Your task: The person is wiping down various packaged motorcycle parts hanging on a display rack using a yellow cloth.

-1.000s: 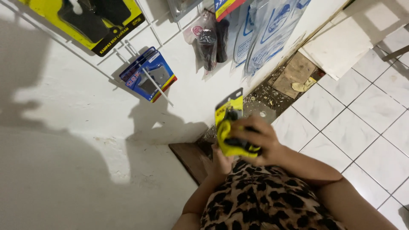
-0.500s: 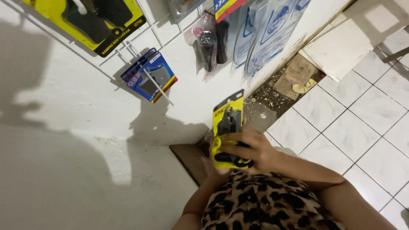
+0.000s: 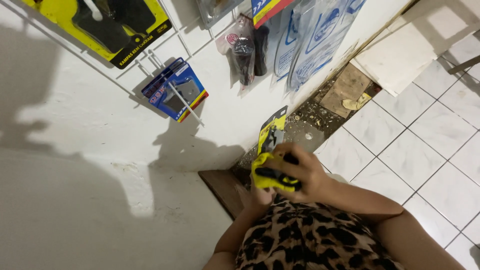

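My right hand [image 3: 302,172] is closed over a small stack of yellow and black blister packages [image 3: 267,175], held in front of my leopard-print top [image 3: 310,240]. One yellow and black package [image 3: 271,132] sticks up from the stack toward the wall. My left hand [image 3: 258,197] is mostly hidden beneath the stack and grips it from below. Both hands are close to the white wall.
A white wire grid on the wall carries hooks with a blue package [image 3: 175,91], a large yellow and black package [image 3: 112,27], clear bags of dark parts [image 3: 247,50] and blue-printed plastic bags [image 3: 310,40]. A brown board [image 3: 223,189], rubble [image 3: 325,107] and white floor tiles [image 3: 425,145] lie below.
The upright package and my right hand shifted slightly, up and then back down; the grip on the stack is unchanged.
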